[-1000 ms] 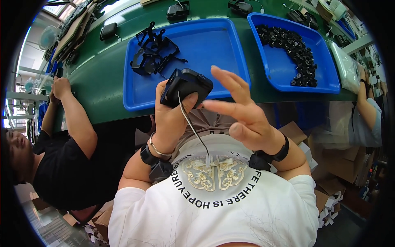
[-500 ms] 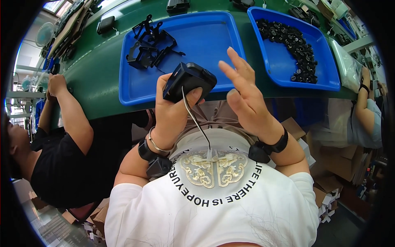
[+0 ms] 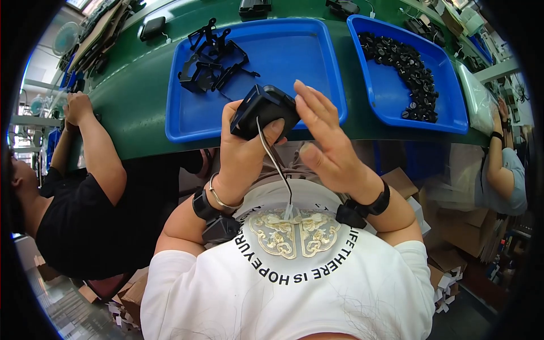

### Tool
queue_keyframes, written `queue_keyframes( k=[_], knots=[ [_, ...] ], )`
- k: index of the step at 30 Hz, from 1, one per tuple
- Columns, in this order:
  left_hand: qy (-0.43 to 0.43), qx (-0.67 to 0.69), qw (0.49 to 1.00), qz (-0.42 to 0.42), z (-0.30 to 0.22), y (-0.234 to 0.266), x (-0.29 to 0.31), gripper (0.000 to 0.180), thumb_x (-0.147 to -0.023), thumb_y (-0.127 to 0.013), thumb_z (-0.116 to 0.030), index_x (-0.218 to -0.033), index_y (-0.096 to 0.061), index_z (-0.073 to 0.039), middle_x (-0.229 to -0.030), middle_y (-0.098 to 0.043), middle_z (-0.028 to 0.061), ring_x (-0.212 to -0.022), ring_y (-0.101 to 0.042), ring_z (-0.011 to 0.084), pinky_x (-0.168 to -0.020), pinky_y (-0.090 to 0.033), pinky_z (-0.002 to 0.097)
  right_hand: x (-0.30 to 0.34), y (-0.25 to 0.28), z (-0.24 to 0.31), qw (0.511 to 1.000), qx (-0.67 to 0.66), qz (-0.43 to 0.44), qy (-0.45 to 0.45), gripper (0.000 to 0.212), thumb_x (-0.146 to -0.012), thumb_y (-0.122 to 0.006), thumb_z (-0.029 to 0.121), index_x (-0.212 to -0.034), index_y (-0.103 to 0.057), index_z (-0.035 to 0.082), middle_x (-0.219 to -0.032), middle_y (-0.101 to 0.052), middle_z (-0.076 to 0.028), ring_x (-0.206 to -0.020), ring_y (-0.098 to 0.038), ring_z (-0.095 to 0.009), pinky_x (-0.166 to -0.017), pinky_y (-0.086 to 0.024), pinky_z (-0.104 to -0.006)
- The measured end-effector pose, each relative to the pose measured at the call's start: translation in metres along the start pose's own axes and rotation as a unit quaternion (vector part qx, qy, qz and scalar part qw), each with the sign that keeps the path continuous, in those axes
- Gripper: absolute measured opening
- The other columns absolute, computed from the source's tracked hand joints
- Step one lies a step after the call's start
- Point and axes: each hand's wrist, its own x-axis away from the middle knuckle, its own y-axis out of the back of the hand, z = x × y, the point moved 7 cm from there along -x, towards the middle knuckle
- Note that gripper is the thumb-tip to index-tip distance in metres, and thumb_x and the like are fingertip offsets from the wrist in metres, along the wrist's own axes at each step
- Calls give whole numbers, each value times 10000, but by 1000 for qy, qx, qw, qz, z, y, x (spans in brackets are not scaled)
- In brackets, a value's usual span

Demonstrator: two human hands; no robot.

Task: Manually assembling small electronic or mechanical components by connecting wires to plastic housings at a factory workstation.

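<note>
My left hand (image 3: 241,150) is closed around a black boxy device (image 3: 262,113), held tilted over the near edge of the left blue tray. The left thumb presses on the side facing me. A thin cable (image 3: 276,163) runs from the device down to a white connector (image 3: 289,213) in front of my shirt. Open and with its fingers stretched out, my right hand (image 3: 331,141) stands just right of the device. Its fingertips are close against the device's right side; whether they touch it I cannot tell.
Several black brackets (image 3: 212,59) lie in the left blue tray (image 3: 294,51). Many small black round parts (image 3: 416,71) fill part of the right blue tray (image 3: 391,110). More devices sit along the back of the green table (image 3: 122,107). A co-worker's arm (image 3: 99,150) rests at left, another's (image 3: 498,156) at right.
My right hand has moved left and down, bringing its fingers together beside the device. My left hand keeps hold of the device, shifted slightly right.
</note>
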Motion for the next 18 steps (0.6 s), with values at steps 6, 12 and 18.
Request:
queue_keyframes(
  k=[6,12,18],
  knots=[
    [-9,16,1000,6,-3,-4,1,426,-798,-686,-27,-1095,-386,-80,-955,-593,57,-813,-611,118,-628,-563,262,2,31,3,993,-26,-100,48,574,-936,-430,451,-1322,-446,26,-1444,-279,-213,-1336,-215,-352,-1075,-174,-429],
    [-24,-2,1000,14,5,-10,2,428,-802,-682,-29,-1103,-380,-67,-951,-592,61,-803,-605,107,-627,-551,243,7,7,-15,994,41,-74,-62,634,-931,-426,471,-1348,-389,-5,-1454,-266,-194,-1332,-236,-336,-1078,-184,-408],
    [-32,-64,997,5,12,-1,2,442,-803,-680,-22,-1115,-368,-55,-952,-591,65,-792,-598,96,-636,-537,226,12,-4,-3,994,91,-53,-15,680,-926,-432,477,-1370,-336,-30,-1463,-254,-183,-1341,-228,-327,-1085,-181,-404]
  ],
)
